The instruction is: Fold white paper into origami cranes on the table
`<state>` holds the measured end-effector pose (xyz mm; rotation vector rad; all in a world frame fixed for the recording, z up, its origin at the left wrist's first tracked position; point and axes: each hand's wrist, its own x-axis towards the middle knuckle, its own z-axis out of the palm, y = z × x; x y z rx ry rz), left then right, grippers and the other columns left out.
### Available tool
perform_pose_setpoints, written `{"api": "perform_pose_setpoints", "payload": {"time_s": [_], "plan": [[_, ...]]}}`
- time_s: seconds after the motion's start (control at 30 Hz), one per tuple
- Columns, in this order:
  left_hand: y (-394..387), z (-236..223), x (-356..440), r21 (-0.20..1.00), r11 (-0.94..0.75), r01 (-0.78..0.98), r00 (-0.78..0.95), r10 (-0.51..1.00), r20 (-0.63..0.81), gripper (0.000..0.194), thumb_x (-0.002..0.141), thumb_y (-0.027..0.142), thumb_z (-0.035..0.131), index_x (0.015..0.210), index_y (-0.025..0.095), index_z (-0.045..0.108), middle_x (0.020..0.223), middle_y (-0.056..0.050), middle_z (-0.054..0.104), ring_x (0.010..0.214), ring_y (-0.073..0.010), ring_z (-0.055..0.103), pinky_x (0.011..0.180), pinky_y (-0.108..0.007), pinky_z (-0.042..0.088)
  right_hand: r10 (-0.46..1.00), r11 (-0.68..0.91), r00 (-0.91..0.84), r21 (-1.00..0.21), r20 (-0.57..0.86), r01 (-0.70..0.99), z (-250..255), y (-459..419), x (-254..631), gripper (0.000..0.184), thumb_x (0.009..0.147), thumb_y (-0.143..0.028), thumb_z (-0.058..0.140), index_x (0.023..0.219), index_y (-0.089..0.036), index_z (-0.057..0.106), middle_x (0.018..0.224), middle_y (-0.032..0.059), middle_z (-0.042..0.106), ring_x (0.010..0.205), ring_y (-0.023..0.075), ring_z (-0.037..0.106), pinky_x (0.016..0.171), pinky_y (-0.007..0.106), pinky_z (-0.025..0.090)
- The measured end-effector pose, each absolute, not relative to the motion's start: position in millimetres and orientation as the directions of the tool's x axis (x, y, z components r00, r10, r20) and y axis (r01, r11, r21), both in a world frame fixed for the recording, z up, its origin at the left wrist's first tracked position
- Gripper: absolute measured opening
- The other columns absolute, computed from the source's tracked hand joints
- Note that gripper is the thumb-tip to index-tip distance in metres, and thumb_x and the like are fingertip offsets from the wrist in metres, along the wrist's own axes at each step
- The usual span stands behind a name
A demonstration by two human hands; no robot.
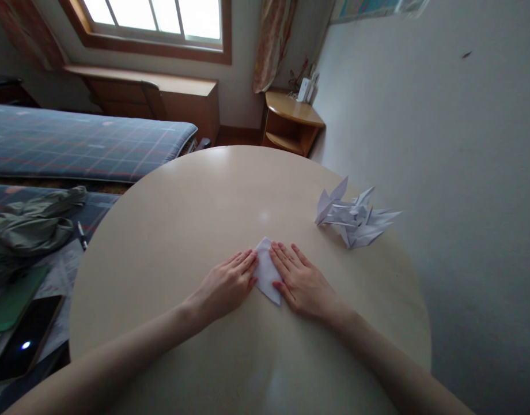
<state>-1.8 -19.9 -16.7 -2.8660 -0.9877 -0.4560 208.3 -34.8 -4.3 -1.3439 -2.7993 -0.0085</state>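
Note:
A small piece of folded white paper [267,275] lies flat on the round table [174,230], its pointed end facing away from me. My left hand [231,279] rests at its left edge, with the fingers stretched out and touching the paper. From the other side my right hand [302,280] lies flat over the right edge, fingers extended and thumb apart on the paper. Part of the paper is hidden under the fingers. To the right, near the table's edge, sits a cluster of folded white paper shapes [354,216] with pointed tips.
A white wall [472,190] runs along the table's right side. At the left are a plaid mattress [87,141], a crumpled grey-green cloth [36,225], a pen [82,235], a green folder [16,300] and a dark phone [29,331]. A corner shelf [293,109] stands beyond the table.

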Motion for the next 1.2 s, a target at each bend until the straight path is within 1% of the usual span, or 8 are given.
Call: {"api": "perform_pose_setpoints", "payload": {"time_s": [0.17,0.37,0.47,0.6,0.77,0.93,1.07,1.2], "plan": [[-21,-12,-4,-0.015,-0.741,0.671,0.73,0.657,0.19,0.045,0.094,0.026,0.034,0.133,0.006,0.042,0.142,-0.013,0.037,0.132,-0.0262,0.035,0.107,-0.042,0.034,0.789,0.614,-0.614,-0.031,0.009,0.788,-7,-34,209,0.059,0.093,-0.035,0.033,0.141,-0.002,0.024,0.148,0.0164,0.021,0.138,0.0252,0.016,0.112,0.047,0.02],[-12,-11,-6,0.014,-0.789,0.614,0.78,0.61,0.136,0.05,0.093,0.024,0.03,0.14,0.009,0.029,0.148,-0.009,0.024,0.138,-0.0211,0.021,0.114,-0.041,0.016,0.795,0.606,-0.606,-0.073,0.02,0.792,-16,-32,214,0.068,0.093,-0.043,0.031,0.144,-0.003,0.011,0.15,0.0162,0.014,0.14,0.0232,0.006,0.112,0.046,0.019],[-10,-13,-8,0.028,-0.789,0.614,0.782,0.613,0.108,0.052,0.092,0.024,0.031,0.141,0.01,0.027,0.149,-0.009,0.022,0.138,-0.0211,0.019,0.114,-0.041,0.014,0.818,0.575,-0.574,-0.046,0.033,0.817,-21,-32,216,0.074,0.092,-0.048,0.033,0.145,-0.005,0.004,0.15,0.0168,0.015,0.14,0.0252,0.006,0.112,0.05,0.014],[-9,-14,-10,0.077,-0.785,0.615,0.78,0.619,0.091,0.052,0.094,0.028,0.029,0.143,0.012,0.021,0.15,-0.008,0.019,0.139,-0.0202,0.016,0.114,-0.039,0.014,0.827,0.561,-0.56,-0.014,0.046,0.828,-23,-34,218,0.072,0.093,-0.048,0.032,0.145,-0.009,0.002,0.15,0.0135,0.016,0.14,0.0248,0.006,0.111,0.053,0.011],[-9,-14,-14,0.126,-0.772,0.623,0.771,0.633,0.067,0.053,0.096,0.033,0.027,0.145,0.016,0.015,0.151,-0.005,0.018,0.139,-0.0189,0.014,0.114,-0.039,0.01,0.817,0.576,-0.575,-0.025,0.043,0.817,-18,-33,222,0.069,0.092,-0.05,0.033,0.145,-0.014,0.007,0.15,0.0098,0.018,0.14,0.0249,0.009,0.111,0.053,0.009],[-8,-11,-14,0.127,-0.766,0.63,0.769,0.638,0.036,0.053,0.097,0.035,0.025,0.146,0.022,0.011,0.151,-0.001,0.015,0.14,-0.0199,0.012,0.114,-0.041,0.009,0.819,0.574,-0.574,-0.053,0.021,0.817,-11,-31,221,0.06,0.093,-0.049,0.032,0.143,-0.019,0.022,0.148,0.0066,0.025,0.138,0.0266,0.019,0.11,0.057,0.009],[-8,-11,-14,0.119,-0.765,0.633,0.766,0.641,0.038,0.051,0.097,0.036,0.024,0.145,0.024,0.011,0.151,0.0,0.015,0.14,-0.0203,0.012,0.114,-0.043,0.006,0.881,0.473,-0.467,-0.096,0.077,0.876,-8,-35,209,0.046,0.096,-0.037,0.03,0.139,-0.021,0.034,0.144,0.0046,0.034,0.136,0.0261,0.025,0.109,0.06,0.005],[-9,-11,-14,0.109,-0.755,0.646,0.758,0.652,0.028,0.052,0.097,0.036,0.024,0.145,0.021,0.015,0.151,-0.001,0.016,0.14,-0.0202,0.013,0.114,-0.042,0.003,0.924,0.381,-0.369,-0.171,0.097,0.909,-4,-38,198,0.043,0.095,-0.032,0.034,0.135,-0.019,0.041,0.141,0.0038,0.04,0.135,0.0239,0.027,0.111,0.056,0.001]]}}
